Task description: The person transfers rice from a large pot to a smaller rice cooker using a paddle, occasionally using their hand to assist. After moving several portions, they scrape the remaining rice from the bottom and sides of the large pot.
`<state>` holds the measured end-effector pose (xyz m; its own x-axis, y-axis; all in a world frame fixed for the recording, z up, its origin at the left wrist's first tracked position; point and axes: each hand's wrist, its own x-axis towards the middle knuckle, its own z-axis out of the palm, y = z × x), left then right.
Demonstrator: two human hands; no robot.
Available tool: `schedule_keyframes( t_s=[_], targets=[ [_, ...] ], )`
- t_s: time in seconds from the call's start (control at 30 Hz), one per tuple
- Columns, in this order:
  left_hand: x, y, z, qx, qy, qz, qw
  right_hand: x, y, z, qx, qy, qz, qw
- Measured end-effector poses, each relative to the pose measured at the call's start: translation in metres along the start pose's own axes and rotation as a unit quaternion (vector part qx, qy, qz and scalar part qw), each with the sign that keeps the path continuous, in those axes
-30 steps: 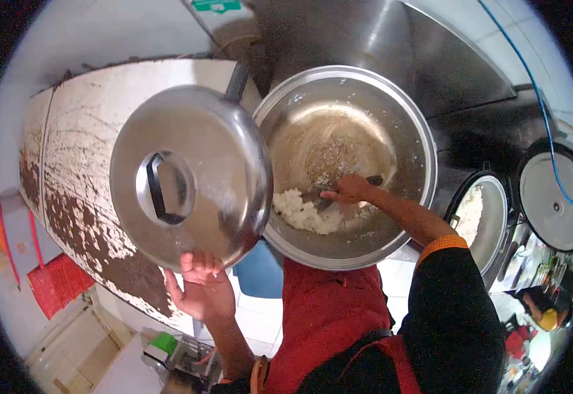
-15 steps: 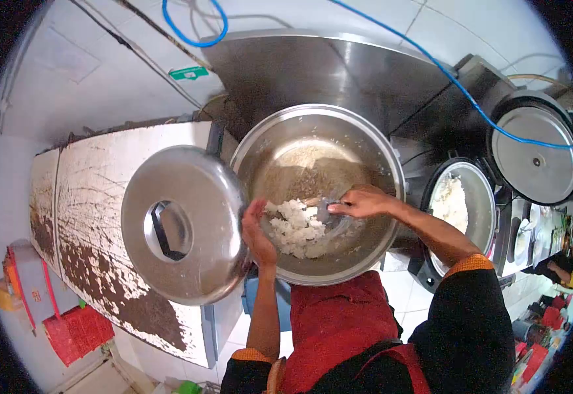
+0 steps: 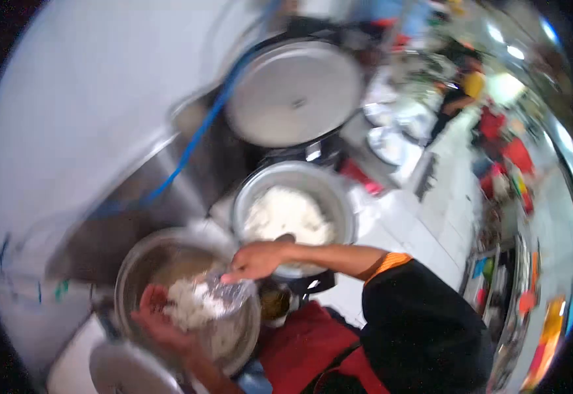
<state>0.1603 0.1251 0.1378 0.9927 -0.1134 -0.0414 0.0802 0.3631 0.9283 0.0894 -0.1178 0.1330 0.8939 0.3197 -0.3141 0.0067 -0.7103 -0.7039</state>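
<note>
White rice (image 3: 194,303) forms a clump above the large metal pot (image 3: 123,279), on and beside a clear plastic rice scoop (image 3: 235,297). My right hand (image 3: 257,261) is closed around the scoop's handle. At the other side of the clump is my left hand (image 3: 165,328), blurred, its fingers stretched out along the rice and seemingly touching it. Just beyond my right forearm stands a rice cooker (image 3: 347,203) with more white rice (image 3: 289,217) inside. Its round lid (image 3: 293,92) is raised.
A metal pot lid (image 3: 129,371) lies at the lower left, beside the pot. A blue cable (image 3: 198,141) hangs across the wall side. To the right runs a white tiled floor (image 3: 424,243). A person in dark and yellow clothing (image 3: 473,85) is farther back.
My view has swung to the right, bringing the rice cooker to the middle. Both hands have lifted the scoop and rice from inside the pot toward its cooker side.
</note>
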Motion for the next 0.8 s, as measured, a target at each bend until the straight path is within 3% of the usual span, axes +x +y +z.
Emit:
schedule_keyframes(
  t_s=[0.07,0.17,0.27,0.33,0.4,0.43,0.5,0.57,0.6,0.63,0.67,0.7,0.73,0.77,0.8],
  targets=[
    [-0.018,0.021,0.088,0.029,0.009,-0.036,0.999,-0.055,0.012,-0.026,-0.004,0.066,0.066,0.996],
    [0.016,-0.056,0.139,-0.147,-0.172,-0.064,0.972,-0.14,0.02,-0.058,-0.075,0.171,0.148,0.971],
    [0.003,-0.095,0.216,-0.13,-0.262,-0.055,0.955,-0.203,0.059,-0.051,-0.145,0.255,0.231,0.928],
    [0.012,-0.153,0.239,-0.243,-0.254,-0.215,0.911,-0.221,0.096,-0.024,-0.214,0.274,0.241,0.906],
    [0.028,-0.222,0.241,-0.282,-0.171,-0.417,0.847,-0.216,0.138,0.019,-0.343,0.287,0.293,0.845],
    [0.025,-0.23,0.244,-0.279,-0.179,-0.417,0.846,-0.218,0.153,0.034,-0.361,0.332,0.244,0.837],
    [0.01,-0.23,0.25,-0.333,-0.077,-0.469,0.814,-0.226,0.154,0.03,-0.383,0.377,0.183,0.823],
    [0.001,-0.221,0.246,-0.349,-0.091,-0.442,0.821,-0.226,0.143,0.033,-0.251,0.296,0.357,0.85],
    [-0.004,-0.215,0.231,-0.363,-0.106,-0.415,0.828,-0.235,0.134,0.024,-0.202,0.278,0.368,0.864],
    [0.006,-0.231,0.206,-0.386,-0.184,-0.38,0.821,-0.244,0.145,0.019,-0.154,0.233,0.355,0.892],
    [0.002,-0.195,0.197,-0.419,-0.144,-0.42,0.792,-0.251,0.146,0.014,-0.123,0.339,0.258,0.897],
    [-0.007,-0.166,0.186,-0.4,-0.113,-0.364,0.833,-0.253,0.147,0.01,-0.039,0.321,0.328,0.888],
    [-0.008,-0.142,0.17,-0.427,-0.071,-0.345,0.832,-0.251,0.177,0.017,-0.005,0.349,0.27,0.897],
    [-0.008,-0.118,0.147,-0.475,-0.164,-0.295,0.813,-0.247,0.153,0.006,0.052,0.395,0.257,0.88],
    [-0.013,-0.09,0.125,-0.426,0.004,-0.296,0.855,-0.238,0.149,-0.002,0.023,0.401,0.246,0.882]
  ],
)
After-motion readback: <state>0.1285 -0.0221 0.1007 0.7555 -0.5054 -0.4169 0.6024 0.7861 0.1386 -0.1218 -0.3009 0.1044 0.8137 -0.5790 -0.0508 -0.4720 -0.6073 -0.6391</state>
